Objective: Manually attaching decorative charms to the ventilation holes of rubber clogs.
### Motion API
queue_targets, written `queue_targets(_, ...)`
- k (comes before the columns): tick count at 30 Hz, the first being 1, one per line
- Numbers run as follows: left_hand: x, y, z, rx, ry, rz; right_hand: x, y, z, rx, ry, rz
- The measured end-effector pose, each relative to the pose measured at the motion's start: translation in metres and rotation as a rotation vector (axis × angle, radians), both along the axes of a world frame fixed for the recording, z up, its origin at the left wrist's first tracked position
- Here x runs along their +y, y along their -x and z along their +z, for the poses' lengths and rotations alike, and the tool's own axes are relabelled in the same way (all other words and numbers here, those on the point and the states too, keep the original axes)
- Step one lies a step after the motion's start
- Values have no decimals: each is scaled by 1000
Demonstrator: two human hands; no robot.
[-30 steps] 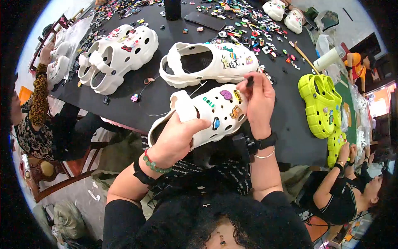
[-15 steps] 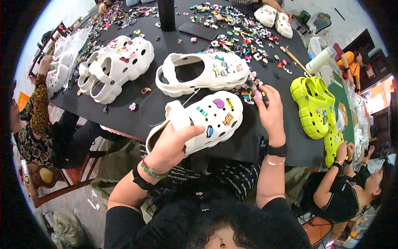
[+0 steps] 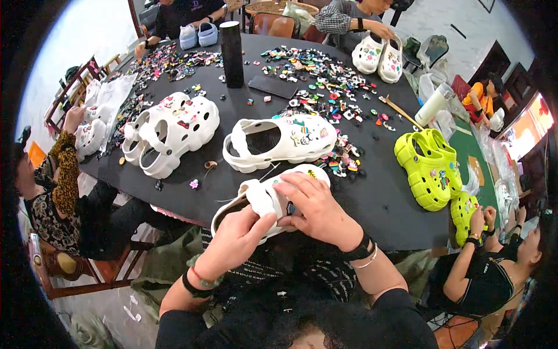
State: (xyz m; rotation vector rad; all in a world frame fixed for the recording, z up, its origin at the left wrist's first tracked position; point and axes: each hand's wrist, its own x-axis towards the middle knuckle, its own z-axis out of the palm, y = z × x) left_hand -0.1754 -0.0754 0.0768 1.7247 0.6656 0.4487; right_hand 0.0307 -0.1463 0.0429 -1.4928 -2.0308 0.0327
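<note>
A white clog (image 3: 263,199) with colourful charms on its upper is tilted at the near table edge. My left hand (image 3: 235,239) is closed around its heel strap and near side. Across the upper bends my right hand (image 3: 321,214), fingers and thumb closed on it beside a small blue charm; it covers most of the other charms. Whether a loose charm is under those fingers is hidden. Just beyond lies a matching white clog (image 3: 317,139) with charms on its toe, a thin white tie trailing between the two. Loose charms (image 3: 346,157) lie right of that toe.
On the black table (image 3: 372,198), a pair of white clogs (image 3: 186,119) stands left and lime-green clogs (image 3: 427,174) right. Beyond are a black post (image 3: 231,58), a dark phone-like slab (image 3: 273,87), heaped charms (image 3: 319,70) and a pale bottle (image 3: 433,104). Other people work around the table.
My right hand has moved from the loose charms left and nearer, onto the clog's upper. My left hand keeps its hold by the strap. The view has tilted up, showing more of the far side.
</note>
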Motion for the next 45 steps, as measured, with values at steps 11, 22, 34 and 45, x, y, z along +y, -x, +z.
queue_targets(11, -7, 26, -43, 134, -933, -58, 51, -18, 36, 51, -58, 148)
queue_targets(22, 41, -1, -60, 21, -1025, 136, 115, -35, 28, -135, 159, 18)
queue_targets(34, 26, -5, -130, -170, -1173, 460, 103, 1, 75, -371, 452, 20)
queue_targets(45, 29, -7, -141, -229, -1216, 584, 163, 20, 97, -660, 749, -86)
